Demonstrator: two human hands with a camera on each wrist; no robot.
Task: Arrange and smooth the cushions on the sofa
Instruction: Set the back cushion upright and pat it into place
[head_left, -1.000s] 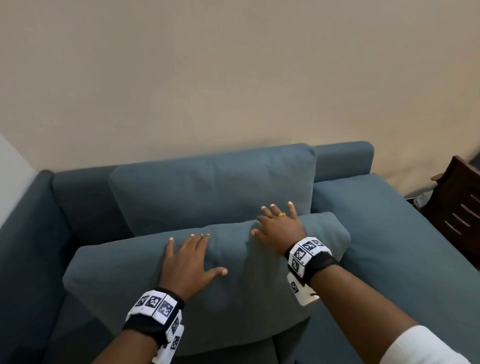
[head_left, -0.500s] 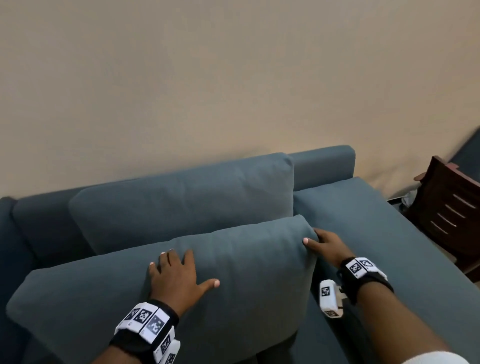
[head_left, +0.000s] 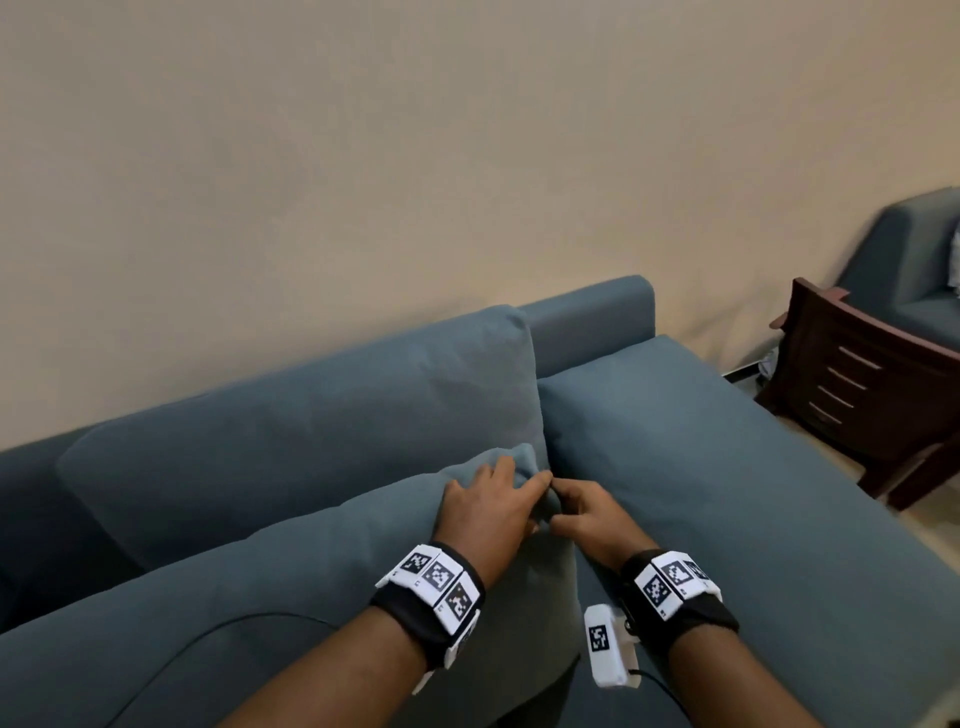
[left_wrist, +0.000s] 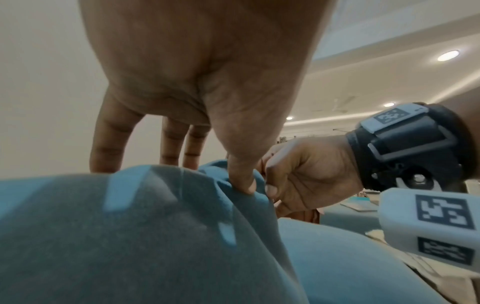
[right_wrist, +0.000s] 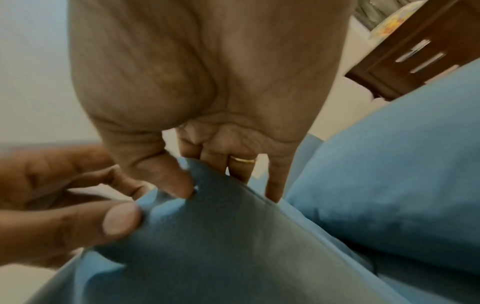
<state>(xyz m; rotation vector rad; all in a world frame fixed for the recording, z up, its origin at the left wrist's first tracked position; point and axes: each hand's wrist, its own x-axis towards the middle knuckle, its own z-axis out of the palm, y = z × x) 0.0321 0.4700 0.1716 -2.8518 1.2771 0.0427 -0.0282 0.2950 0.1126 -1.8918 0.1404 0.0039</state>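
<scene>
The head view looks forward and down from above the sofa, taking in both forearms at the near edge, the wall at the far side and a wooden cabinet far right. The left wrist view sits very close under the left hand, facing along the palm towards the fingers, with the right hand at its right. The right wrist view sits equally close under the right hand, facing along its fingers, with the left hand's thumb at its left and the cabinet far right. All three views share the front cushion corner where both hands meet.
</scene>
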